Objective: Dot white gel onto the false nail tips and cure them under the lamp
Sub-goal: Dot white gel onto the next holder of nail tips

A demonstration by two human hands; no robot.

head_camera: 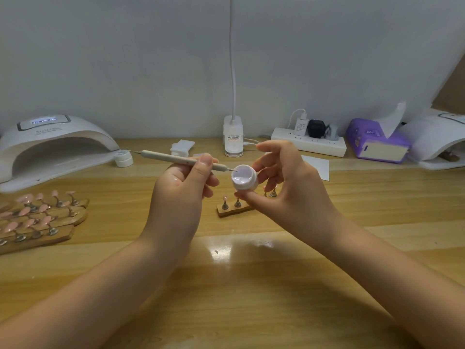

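Two hands meet above the wooden table (377, 210), and I take the small white gel pot (244, 178) as my mark. My right hand (289, 187) pinches that pot between thumb and fingers, tilted so its open mouth faces me. My left hand (183, 190) grips the dotting pen (173, 158), its metal tip touching the pot's rim on the left. Just below the pot stands a small wooden stand (232, 210) with nail tips on pegs. Far left of the pot sits the curing lamp (50, 147), and below that, more stands of pink nail tips (37, 217). The pot's lid (123, 158) lies by the lamp.
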